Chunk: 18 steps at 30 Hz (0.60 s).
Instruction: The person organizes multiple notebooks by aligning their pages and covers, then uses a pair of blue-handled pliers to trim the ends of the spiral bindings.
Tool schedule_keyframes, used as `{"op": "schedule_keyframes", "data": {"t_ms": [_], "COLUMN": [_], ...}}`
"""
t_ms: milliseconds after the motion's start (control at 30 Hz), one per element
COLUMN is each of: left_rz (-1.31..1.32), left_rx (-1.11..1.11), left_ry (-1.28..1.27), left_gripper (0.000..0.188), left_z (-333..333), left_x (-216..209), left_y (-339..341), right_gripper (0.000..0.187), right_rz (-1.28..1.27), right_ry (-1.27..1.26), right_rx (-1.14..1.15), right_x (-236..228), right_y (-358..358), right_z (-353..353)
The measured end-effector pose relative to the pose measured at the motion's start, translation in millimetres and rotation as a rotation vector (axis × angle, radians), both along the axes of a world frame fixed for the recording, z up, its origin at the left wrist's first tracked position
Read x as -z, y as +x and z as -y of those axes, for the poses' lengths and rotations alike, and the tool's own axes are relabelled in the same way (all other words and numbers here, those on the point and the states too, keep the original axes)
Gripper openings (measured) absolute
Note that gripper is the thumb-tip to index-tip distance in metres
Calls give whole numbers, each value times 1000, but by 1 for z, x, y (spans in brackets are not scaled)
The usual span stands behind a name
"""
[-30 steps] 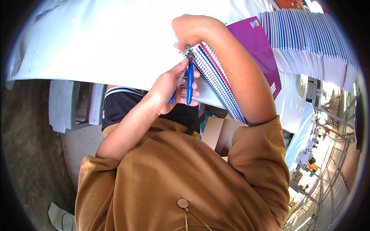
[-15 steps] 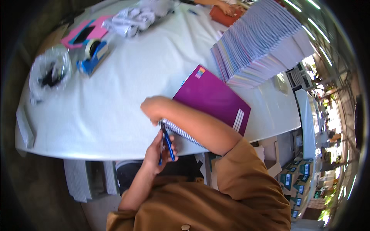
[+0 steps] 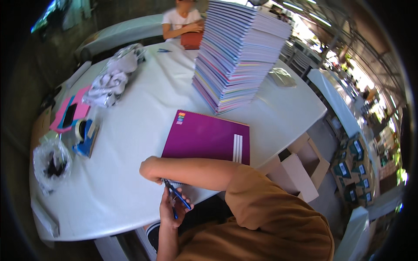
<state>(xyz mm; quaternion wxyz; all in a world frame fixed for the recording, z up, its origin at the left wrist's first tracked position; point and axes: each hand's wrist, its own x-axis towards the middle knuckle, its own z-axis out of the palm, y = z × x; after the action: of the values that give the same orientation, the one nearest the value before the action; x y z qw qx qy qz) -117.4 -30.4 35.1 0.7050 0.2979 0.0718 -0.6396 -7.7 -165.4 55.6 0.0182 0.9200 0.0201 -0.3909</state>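
A purple spiral-bound notebook [image 3: 204, 135] lies at the near side of the table, its coil along the edge toward me. My left hand [image 3: 167, 211] is closed around blue-handled pliers [image 3: 178, 195], whose jaws are at the left end of the coil. Across the notebook's near part lies my right forearm, hiding much of the coil. My right hand [image 3: 150, 169] bends down at the coil's left end, next to the plier jaws; its fingers are hidden.
A tall stack of spiral notebooks [image 3: 239, 56] stands beyond the purple one. To the left are a tape dispenser [image 3: 87, 138], a clear plastic bag [image 3: 52, 165], a dark phone [image 3: 69, 115] and crumpled grey cloth [image 3: 106, 87]. Another person [image 3: 183, 21] sits across the table.
The view has swung, so the table's far side and the seated person now show more fully. The pliers remain in my left hand at the coil's end, with my right hand beside them.
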Motion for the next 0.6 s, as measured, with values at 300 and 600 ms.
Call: {"op": "schedule_keyframes", "data": {"t_ms": [300, 600], "left_rz": [23, 72], "left_rx": [-31, -63], "left_ry": [-54, -10], "left_gripper": [47, 46], "left_z": [-3, -4], "left_x": [2, -3], "left_y": [-1, 3], "right_gripper": [39, 36], "right_rz": [-151, -246], "right_ry": [-119, -108], "right_rx": [-11, -24], "right_x": [28, 30], "right_y": [28, 42], "right_z": [-6, -12]}}
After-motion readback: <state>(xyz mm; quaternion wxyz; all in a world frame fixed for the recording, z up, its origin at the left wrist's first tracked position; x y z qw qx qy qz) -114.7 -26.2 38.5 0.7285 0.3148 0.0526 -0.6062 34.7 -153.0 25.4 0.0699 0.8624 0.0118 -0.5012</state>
